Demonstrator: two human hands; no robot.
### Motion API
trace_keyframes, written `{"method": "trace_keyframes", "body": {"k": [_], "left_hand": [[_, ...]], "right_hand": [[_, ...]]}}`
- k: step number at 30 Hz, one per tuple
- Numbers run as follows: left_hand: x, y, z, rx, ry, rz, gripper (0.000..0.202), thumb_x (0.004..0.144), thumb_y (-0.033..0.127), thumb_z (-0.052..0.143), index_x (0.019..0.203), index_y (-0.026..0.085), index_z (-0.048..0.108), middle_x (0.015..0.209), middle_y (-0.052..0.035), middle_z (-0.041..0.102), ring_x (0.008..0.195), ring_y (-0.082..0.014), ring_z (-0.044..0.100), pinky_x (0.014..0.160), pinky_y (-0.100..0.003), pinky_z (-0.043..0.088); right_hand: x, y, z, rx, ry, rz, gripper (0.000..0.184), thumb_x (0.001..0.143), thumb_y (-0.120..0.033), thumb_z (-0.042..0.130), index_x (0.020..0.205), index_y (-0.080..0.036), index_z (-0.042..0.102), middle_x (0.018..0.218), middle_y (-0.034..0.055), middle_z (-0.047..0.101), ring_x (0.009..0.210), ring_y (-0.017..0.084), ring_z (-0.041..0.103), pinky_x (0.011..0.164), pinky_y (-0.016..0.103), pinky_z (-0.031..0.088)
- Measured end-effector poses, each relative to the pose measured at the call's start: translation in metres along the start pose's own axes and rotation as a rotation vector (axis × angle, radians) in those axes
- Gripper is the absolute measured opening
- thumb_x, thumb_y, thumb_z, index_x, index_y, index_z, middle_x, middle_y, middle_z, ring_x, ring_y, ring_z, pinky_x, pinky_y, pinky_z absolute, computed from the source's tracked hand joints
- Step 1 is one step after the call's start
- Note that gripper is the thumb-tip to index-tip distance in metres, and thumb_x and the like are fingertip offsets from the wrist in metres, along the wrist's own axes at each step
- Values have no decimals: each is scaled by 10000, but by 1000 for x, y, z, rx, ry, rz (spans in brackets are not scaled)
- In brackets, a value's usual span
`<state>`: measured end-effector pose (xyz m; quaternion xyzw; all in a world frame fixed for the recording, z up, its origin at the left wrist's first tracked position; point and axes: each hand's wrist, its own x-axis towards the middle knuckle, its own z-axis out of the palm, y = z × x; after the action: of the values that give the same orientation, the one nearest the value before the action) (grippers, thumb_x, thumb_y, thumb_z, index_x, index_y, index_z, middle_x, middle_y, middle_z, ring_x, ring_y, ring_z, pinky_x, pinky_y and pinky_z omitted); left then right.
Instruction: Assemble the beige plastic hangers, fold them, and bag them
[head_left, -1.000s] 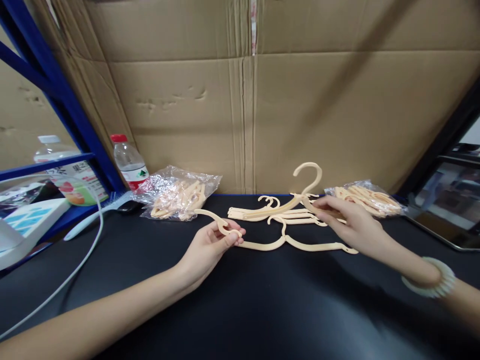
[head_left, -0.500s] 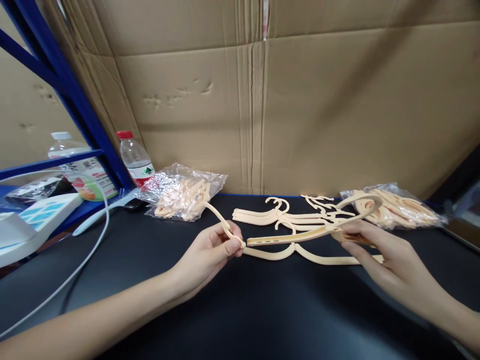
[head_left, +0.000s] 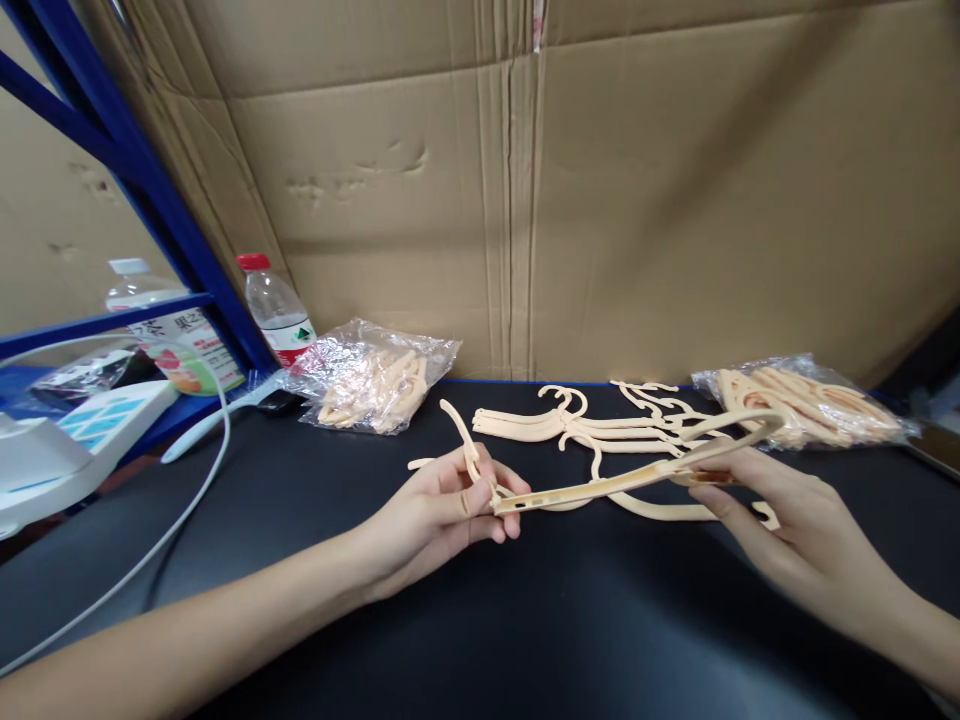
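The pale hanger (head_left: 592,490) was in the air above the table, its hook and shoulder pinched between the thumb and fingers of the right hand (head_left: 780,500), while one arm ran across to the left hand (head_left: 461,500). That hand closed narrowly on a small curved piece (head_left: 464,430), with the slotted arm end right at its fingertips; whether the two parts were joined could not be told. Doing this well seemed to call for a firm hold close to the meeting ends, the slots turned so they could be seen, and steady pressure along the arm rather than sideways, since thin plastic might bend. Behind the hands, another hanger (head_left: 660,512) lay on the smooth black table (head_left: 525,620), with a row of hangers (head_left: 525,425) beyond it. A clear bag of pale parts (head_left: 375,390) sat at the left and a second bag (head_left: 810,405) at the right. Farther out stood a red-capped bottle (head_left: 277,320), a blue frame (head_left: 142,190) and, across the back, creased cardboard (head_left: 675,200).
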<state>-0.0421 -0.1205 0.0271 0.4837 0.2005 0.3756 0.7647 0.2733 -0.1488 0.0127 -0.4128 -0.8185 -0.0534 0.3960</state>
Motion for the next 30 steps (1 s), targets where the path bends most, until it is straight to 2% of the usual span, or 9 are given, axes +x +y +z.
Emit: {"method": "trace_keyframes", "body": {"k": [11,17,24,30], "left_hand": [[-1,-2,3,-18,71,5,192,763,260,795,776,140,645,858,-59,631,685,-121,560,618,-224,392],[-1,-1,2,-2,91,-14,216,753,279,801,757,137,638,840,-63,641,654,-129,559,610,-242,378],[-1,1,4,-7,88,2,236,729,259,816,725,129,619,856,-76,666,654,-144,583,619,-264,394],[0,-3,4,0,140,32,281,723,271,828,719,132,584,800,-48,650,637,-127,566,588,-246,376]], "right_hand": [[-2,-5,3,-49,55,-6,136,926,-196,497,988,-276,588,904,16,686,755,203,678,669,300,542],[-2,-8,4,-26,47,12,144,923,-196,495,995,-286,581,886,25,685,740,218,679,673,323,553],[-5,-4,5,2,36,40,129,924,-204,511,1019,-266,571,916,24,674,800,208,669,759,323,546],[-5,-7,6,6,33,12,148,924,-176,498,999,-283,568,896,9,672,720,189,656,678,294,546]]}}
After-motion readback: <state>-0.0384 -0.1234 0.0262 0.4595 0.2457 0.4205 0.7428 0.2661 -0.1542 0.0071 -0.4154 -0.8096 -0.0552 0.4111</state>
